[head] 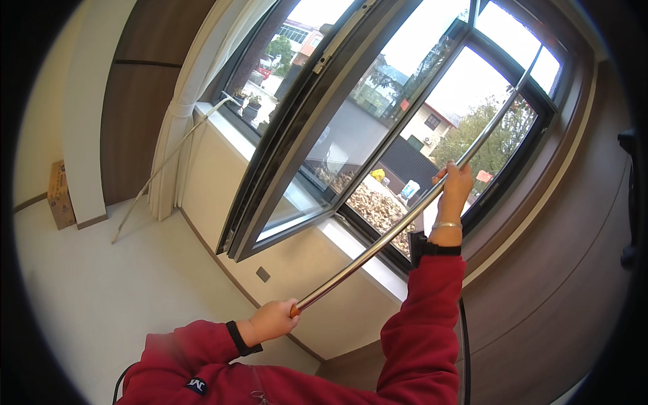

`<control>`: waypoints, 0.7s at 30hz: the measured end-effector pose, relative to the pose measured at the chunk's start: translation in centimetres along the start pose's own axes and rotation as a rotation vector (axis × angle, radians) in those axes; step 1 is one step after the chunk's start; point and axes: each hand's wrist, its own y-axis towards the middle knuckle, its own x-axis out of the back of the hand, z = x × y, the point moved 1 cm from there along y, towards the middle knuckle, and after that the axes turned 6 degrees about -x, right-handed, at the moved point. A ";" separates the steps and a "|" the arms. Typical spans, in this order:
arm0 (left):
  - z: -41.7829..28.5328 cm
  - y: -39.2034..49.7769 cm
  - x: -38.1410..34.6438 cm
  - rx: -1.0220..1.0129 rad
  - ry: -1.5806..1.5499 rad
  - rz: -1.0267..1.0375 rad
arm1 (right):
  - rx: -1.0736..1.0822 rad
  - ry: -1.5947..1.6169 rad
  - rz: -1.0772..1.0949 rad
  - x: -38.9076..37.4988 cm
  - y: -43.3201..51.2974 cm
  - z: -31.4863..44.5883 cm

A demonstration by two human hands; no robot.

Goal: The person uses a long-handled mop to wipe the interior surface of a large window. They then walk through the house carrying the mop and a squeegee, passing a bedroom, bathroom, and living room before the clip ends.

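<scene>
My left hand (pixel 271 319) grips the orange end of a long metal pole (pixel 369 251) low in front of me. Higher up the shaft, my right hand (pixel 453 185) is closed around the same pole, with a bracelet and a black strap at the wrist. From there the pole slants up to the right across the window. Its far tip reaches the upper pane (pixel 516 35), where the head is hard to make out. To the left of the pole, a dark-framed casement sash (pixel 298 147) stands swung inward into the room.
A second pole (pixel 162 164) leans from the floor against the white windowsill (pixel 233 132). Beside it hangs a tied cream curtain (pixel 174 131). A cardboard box (pixel 61 195) stands by the left wall. Brown wood panelling (pixel 552 283) fills the right side.
</scene>
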 end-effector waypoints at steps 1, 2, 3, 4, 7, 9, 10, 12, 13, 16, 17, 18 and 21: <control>0.2 -0.3 0.1 0.007 0.005 0.000 | 0.020 -0.003 0.019 -0.1 -0.5 -0.2; 0.5 -0.9 0.1 0.013 0.012 -0.002 | 0.022 -0.009 0.017 -0.5 -1.1 -0.5; 1.0 -1.7 0.2 0.033 0.019 0.008 | 0.005 -0.011 0.002 -1.1 -1.8 -0.8; 1.6 -2.7 0.4 0.041 0.007 -0.026 | 0.006 -0.022 0.059 -2.0 -2.5 -1.2; 3.1 -4.9 0.8 0.103 -0.034 -0.079 | 0.035 -0.053 0.104 -5.1 -4.9 -2.3; 3.4 -5.6 0.5 0.198 -0.056 -0.068 | 0.012 -0.072 0.104 -6.8 -5.4 -2.2; 3.3 -5.6 0.3 0.164 -0.120 -0.074 | -0.018 -0.190 0.139 -7.0 -5.2 -1.9; 2.6 -5.0 -0.7 0.222 -0.219 -0.031 | 0.025 -0.154 0.177 -7.2 -4.3 -1.1; 2.3 -4.5 -0.8 0.152 -0.204 -0.071 | 0.021 -0.124 0.201 -7.1 -3.8 -0.9; 1.1 -3.1 -1.1 0.086 -0.167 -0.062 | 0.017 -0.169 0.124 -4.7 -2.5 -0.5; 0.7 -2.7 -1.5 0.073 -0.147 -0.034 | 0.019 -0.144 0.111 -3.8 -2.1 -0.5; 0.3 -2.4 -1.8 0.082 -0.131 0.012 | 0.032 -0.123 0.107 -2.8 -1.9 -0.6; -0.1 -1.5 -2.3 0.098 -0.099 0.005 | 0.045 -0.072 0.072 0.2 -1.2 -0.7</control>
